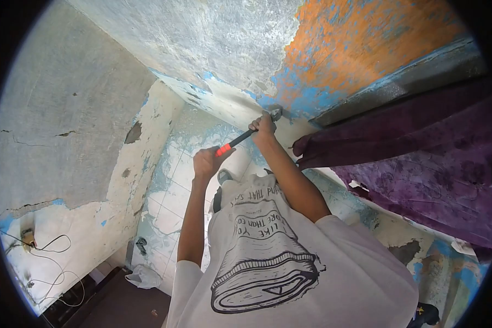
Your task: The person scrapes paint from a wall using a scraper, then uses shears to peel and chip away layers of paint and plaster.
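The white T-shirt carries upside-down print, seemingly "LIKE YOU", "MORE THAN" and "AND THAT SA…", partly unreadable.

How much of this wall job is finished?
It looks partly done. Big areas of the grey bare wall already show no paint. Right now the left hand and right hand grip the black hammer with orange grip, its head against the wall. Patchy orange and blue paint is left.

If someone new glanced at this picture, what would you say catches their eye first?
Probably the two raised hands at centre: the left hand grips the orange-and-black handle of a hammer, whose head meets the peeling wall beside the right hand. Next, the orange and blue flaking paint at upper right, and the purple curtain hanging at the right.
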`<state>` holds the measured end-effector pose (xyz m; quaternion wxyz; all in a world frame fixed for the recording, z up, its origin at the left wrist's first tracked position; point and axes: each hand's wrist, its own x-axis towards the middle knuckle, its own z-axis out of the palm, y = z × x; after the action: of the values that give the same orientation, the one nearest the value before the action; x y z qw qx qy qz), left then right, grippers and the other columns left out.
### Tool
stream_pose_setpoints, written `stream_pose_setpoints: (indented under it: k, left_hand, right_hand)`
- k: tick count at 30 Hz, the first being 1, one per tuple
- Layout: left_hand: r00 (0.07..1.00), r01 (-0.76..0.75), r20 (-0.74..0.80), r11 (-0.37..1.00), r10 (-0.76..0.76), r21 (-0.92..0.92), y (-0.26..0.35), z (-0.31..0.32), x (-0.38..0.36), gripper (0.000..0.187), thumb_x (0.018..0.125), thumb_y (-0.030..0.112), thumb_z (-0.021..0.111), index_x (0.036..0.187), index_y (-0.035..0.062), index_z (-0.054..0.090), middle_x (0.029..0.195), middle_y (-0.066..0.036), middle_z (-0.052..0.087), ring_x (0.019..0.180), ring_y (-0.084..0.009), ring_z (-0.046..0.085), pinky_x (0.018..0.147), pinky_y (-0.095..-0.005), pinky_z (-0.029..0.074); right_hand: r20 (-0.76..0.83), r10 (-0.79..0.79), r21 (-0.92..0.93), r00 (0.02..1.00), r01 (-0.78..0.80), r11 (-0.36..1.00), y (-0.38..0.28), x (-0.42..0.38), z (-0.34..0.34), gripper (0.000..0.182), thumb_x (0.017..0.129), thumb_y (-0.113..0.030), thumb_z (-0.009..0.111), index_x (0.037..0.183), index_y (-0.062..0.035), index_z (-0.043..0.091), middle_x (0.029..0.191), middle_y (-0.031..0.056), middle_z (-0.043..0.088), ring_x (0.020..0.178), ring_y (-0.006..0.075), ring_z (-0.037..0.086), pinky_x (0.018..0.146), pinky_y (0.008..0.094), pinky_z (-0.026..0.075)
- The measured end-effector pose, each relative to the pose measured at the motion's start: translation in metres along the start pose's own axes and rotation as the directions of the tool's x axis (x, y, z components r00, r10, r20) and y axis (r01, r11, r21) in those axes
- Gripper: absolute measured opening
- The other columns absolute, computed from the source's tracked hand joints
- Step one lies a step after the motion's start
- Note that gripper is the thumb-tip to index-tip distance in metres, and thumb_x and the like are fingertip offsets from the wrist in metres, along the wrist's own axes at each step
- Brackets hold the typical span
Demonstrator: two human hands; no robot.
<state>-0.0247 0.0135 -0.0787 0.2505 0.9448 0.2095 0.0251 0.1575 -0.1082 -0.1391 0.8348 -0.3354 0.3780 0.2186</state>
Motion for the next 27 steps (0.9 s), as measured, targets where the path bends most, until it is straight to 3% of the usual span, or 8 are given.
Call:
stream_pose_setpoints:
  k: [4, 7, 11, 13, 14, 17, 20, 27]
  left_hand:
    - [0.997, -0.072, 0.036, 0.997, 0.071, 0.025, 0.014, 0.008, 0.004, 0.057, 0.083, 0.061, 0.07, 0.068, 0.0069, 0.068, 0.059, -0.019, 0.062, 0.056, -0.0378, 0.064, 0.053, -0.0446, 0.05]
    - [0.999, -0.008, 0.041, 0.999, 0.01, -0.038, 0.009, 0.017, -0.007, 0.055, 0.084, 0.059, 0.071, 0.07, 0.0057, 0.069, 0.061, -0.019, 0.063, 0.058, -0.0387, 0.064, 0.054, -0.0453, 0.05]
    - [0.995, 0.057, 0.079, 0.998, -0.056, -0.007, 0.003, 0.006, -0.001, 0.056, 0.083, 0.061, 0.07, 0.07, 0.0065, 0.07, 0.06, -0.017, 0.064, 0.058, -0.037, 0.064, 0.055, -0.0445, 0.05]
    - [0.993, -0.048, 0.107, 0.999, 0.045, 0.025, 0.018, 0.0, 0.009, 0.056, 0.082, 0.062, 0.07, 0.069, 0.0074, 0.069, 0.06, -0.016, 0.063, 0.057, -0.0364, 0.064, 0.054, -0.0441, 0.05]
    - [0.993, -0.049, 0.107, 0.999, 0.046, 0.022, 0.019, 0.005, 0.009, 0.056, 0.082, 0.062, 0.07, 0.069, 0.0074, 0.069, 0.06, -0.016, 0.063, 0.057, -0.0364, 0.064, 0.054, -0.0441, 0.05]
    - [0.99, -0.077, 0.119, 0.996, 0.071, 0.049, 0.014, 0.017, 0.004, 0.061, 0.082, 0.066, 0.068, 0.073, 0.0057, 0.071, 0.059, -0.017, 0.062, 0.056, -0.036, 0.063, 0.055, -0.0438, 0.049]
    - [0.997, 0.035, 0.064, 0.999, -0.035, 0.003, -0.003, 0.017, 0.0, 0.06, 0.081, 0.065, 0.07, 0.069, 0.0065, 0.068, 0.058, -0.016, 0.061, 0.056, -0.0353, 0.063, 0.055, -0.0438, 0.049]
    - [0.994, -0.028, 0.101, 1.0, 0.029, -0.014, 0.015, 0.019, -0.005, 0.059, 0.084, 0.064, 0.067, 0.07, 0.007, 0.068, 0.06, -0.017, 0.063, 0.058, -0.0377, 0.064, 0.055, -0.0457, 0.051]
  right_hand:
    - [-0.043, -0.033, -0.018, 0.999, 0.033, 0.999, -0.018, -0.004, -0.008, 0.03, 0.095, -0.021, 0.056, 0.071, -0.0143, 0.039, 0.056, -0.0013, 0.033, 0.044, 0.013, 0.034, 0.043, 0.0309, 0.031]
    - [-0.146, -0.054, -0.076, 0.988, 0.043, 0.996, -0.01, -0.006, -0.001, 0.03, 0.096, -0.021, 0.056, 0.071, -0.0139, 0.04, 0.057, -0.0005, 0.034, 0.044, 0.0125, 0.034, 0.042, 0.0299, 0.031]
    - [-0.078, -0.037, -0.062, 0.996, 0.032, 0.998, -0.005, -0.009, 0.005, 0.028, 0.097, -0.023, 0.058, 0.076, -0.0126, 0.042, 0.057, 0.0004, 0.036, 0.043, 0.013, 0.034, 0.042, 0.0298, 0.031]
    - [-0.124, -0.043, 0.024, 0.991, 0.047, 0.999, -0.018, -0.002, -0.007, 0.029, 0.097, -0.023, 0.058, 0.076, -0.0126, 0.041, 0.057, 0.0002, 0.035, 0.043, 0.0131, 0.034, 0.042, 0.0299, 0.031]
    - [-0.059, 0.028, 0.122, 0.998, -0.02, 0.992, -0.024, 0.001, -0.02, 0.03, 0.097, -0.022, 0.057, 0.075, -0.0135, 0.038, 0.057, -0.0002, 0.032, 0.043, 0.0132, 0.033, 0.041, 0.0298, 0.03]
    - [-0.094, -0.049, 0.039, 0.994, 0.053, 0.998, -0.026, 0.003, -0.025, 0.032, 0.097, -0.021, 0.056, 0.073, -0.0143, 0.036, 0.057, -0.0004, 0.03, 0.042, 0.0128, 0.031, 0.042, 0.0297, 0.029]
    - [-0.061, -0.025, 0.01, 0.998, 0.025, 1.0, -0.009, -0.005, -0.002, 0.032, 0.096, -0.02, 0.055, 0.073, -0.0144, 0.036, 0.058, -0.0006, 0.03, 0.043, 0.0124, 0.03, 0.043, 0.0305, 0.029]
    - [-0.092, -0.007, 0.008, 0.996, 0.008, 1.0, -0.022, 0.0, -0.017, 0.031, 0.097, -0.02, 0.055, 0.073, -0.0137, 0.036, 0.057, -0.0014, 0.031, 0.042, 0.012, 0.03, 0.043, 0.0311, 0.03]
